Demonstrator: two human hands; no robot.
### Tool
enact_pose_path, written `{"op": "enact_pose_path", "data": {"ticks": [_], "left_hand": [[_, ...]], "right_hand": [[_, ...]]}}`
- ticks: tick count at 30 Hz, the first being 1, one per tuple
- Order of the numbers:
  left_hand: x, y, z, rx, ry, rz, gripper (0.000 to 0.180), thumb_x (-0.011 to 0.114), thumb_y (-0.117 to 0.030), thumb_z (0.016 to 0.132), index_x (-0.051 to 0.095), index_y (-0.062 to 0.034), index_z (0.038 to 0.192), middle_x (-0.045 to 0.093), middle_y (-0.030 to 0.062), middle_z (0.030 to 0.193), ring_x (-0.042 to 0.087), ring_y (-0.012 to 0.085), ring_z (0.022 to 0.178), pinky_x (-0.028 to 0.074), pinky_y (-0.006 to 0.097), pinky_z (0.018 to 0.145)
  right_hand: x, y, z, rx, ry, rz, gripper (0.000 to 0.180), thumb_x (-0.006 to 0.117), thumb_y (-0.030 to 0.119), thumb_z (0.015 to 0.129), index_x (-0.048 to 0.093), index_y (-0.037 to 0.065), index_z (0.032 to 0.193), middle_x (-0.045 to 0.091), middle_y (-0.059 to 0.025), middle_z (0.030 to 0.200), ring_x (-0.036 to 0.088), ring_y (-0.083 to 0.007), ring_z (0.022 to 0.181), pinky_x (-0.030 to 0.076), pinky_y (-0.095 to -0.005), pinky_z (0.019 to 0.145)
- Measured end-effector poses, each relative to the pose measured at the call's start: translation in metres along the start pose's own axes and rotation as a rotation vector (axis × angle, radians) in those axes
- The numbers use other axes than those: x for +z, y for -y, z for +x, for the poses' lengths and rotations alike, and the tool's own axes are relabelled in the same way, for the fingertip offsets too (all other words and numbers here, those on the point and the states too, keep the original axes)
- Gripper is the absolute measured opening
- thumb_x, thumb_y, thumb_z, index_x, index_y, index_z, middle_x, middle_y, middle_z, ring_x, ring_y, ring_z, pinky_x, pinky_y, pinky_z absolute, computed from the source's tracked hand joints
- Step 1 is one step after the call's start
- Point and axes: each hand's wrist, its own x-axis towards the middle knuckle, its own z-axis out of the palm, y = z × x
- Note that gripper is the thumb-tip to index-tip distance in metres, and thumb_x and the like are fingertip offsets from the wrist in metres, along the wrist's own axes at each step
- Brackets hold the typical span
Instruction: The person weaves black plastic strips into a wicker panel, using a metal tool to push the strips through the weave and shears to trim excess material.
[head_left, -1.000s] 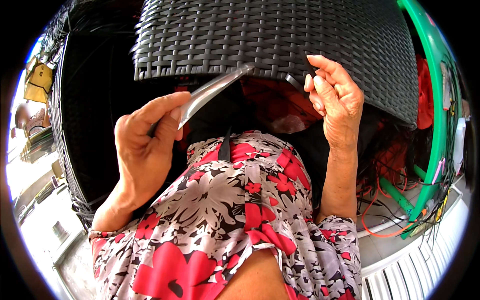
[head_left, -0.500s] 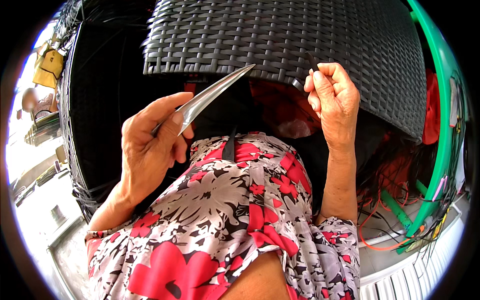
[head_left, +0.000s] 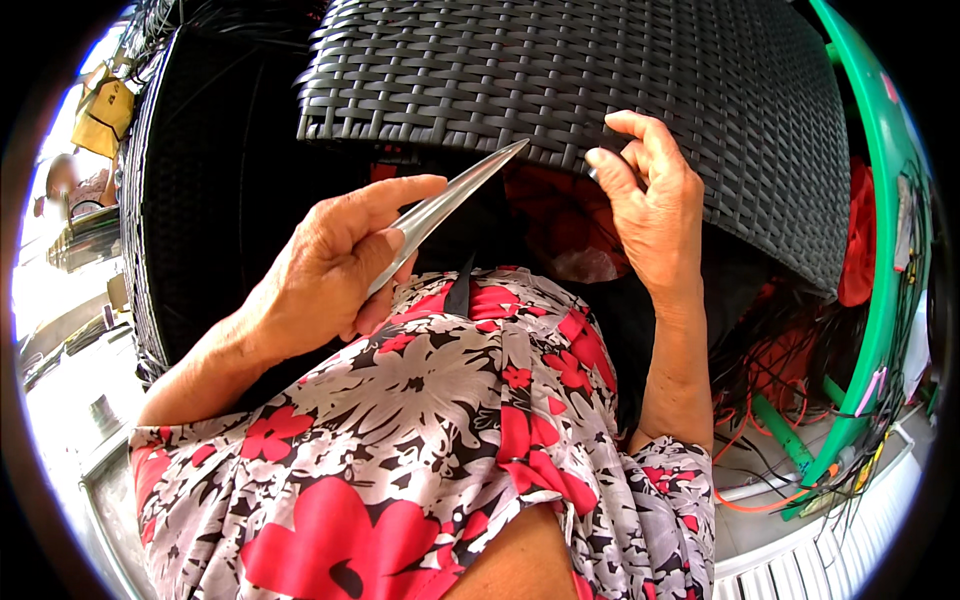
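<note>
I am wearing a short-sleeved floral garment — grey and white ground, black leaf outlines, large red flowers; both forearms are showing bare — no jewellery visible.

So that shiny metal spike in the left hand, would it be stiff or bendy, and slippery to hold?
The metal spike looks straight and tapered under the left hand, so it is probably stiff. Its polished, glinting surface suggests it could slip in the fingers. Being slim, it is likely light, and its rounded shape might roll if laid down.
</note>
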Motion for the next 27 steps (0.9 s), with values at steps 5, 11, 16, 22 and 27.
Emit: {"op": "enact_pose_path", "data": {"ticks": [5,11,16,22,27], "left_hand": [[-0.007,-0.006,0.000,-0.014,0.022,0.012,0.041,0.036,-0.005,0.093,0.040,-0.0040,0.134,0.051,0.0023,0.072,0.047,0.0054,0.039,0.035,0.016,0.034],[-0.011,-0.004,-0.003,-0.024,0.020,0.012,0.042,0.035,-0.003,0.092,0.042,-0.0034,0.133,0.051,0.0022,0.070,0.047,0.0052,0.039,0.036,0.016,0.035],[-0.016,0.000,0.001,-0.024,0.043,-0.020,0.043,0.034,-0.002,0.091,0.043,-0.0034,0.133,0.050,0.0021,0.070,0.047,0.0050,0.039,0.036,0.016,0.035],[-0.020,-0.004,0.009,-0.018,0.061,0.090,0.045,0.032,0.002,0.089,0.045,-0.0036,0.132,0.051,0.0021,0.070,0.047,0.0048,0.040,0.038,0.016,0.035],[-0.020,-0.010,0.013,-0.022,0.053,0.149,0.045,0.032,0.002,0.089,0.047,-0.0031,0.130,0.050,0.0019,0.068,0.048,0.0053,0.041,0.039,0.017,0.036]], "right_hand": [[0.005,0.004,0.027,-0.424,0.038,-0.269,0.012,0.067,0.010,0.074,0.059,0.004,0.079,0.060,-0.0118,0.071,0.061,-0.0300,0.065,0.048,-0.0375,0.057],[0.003,0.009,0.046,-0.589,0.269,-0.472,0.013,0.066,0.012,0.077,0.055,0.006,0.073,0.059,-0.0091,0.068,0.062,-0.0262,0.062,0.050,-0.0353,0.054],[0.005,0.009,0.050,-0.672,0.338,-0.465,0.010,0.062,0.009,0.076,0.053,0.006,0.072,0.058,-0.0086,0.066,0.062,-0.0264,0.060,0.050,-0.0351,0.052],[0.019,-0.012,0.053,-0.678,0.219,-0.317,0.009,0.059,0.001,0.075,0.050,0.004,0.073,0.053,-0.0079,0.060,0.055,-0.0238,0.050,0.045,-0.0321,0.046],[0.013,-0.006,0.054,-0.503,0.306,-0.146,0.011,0.062,0.001,0.072,0.051,0.002,0.071,0.050,-0.0061,0.058,0.048,-0.0156,0.046,0.040,-0.0280,0.045]]}}
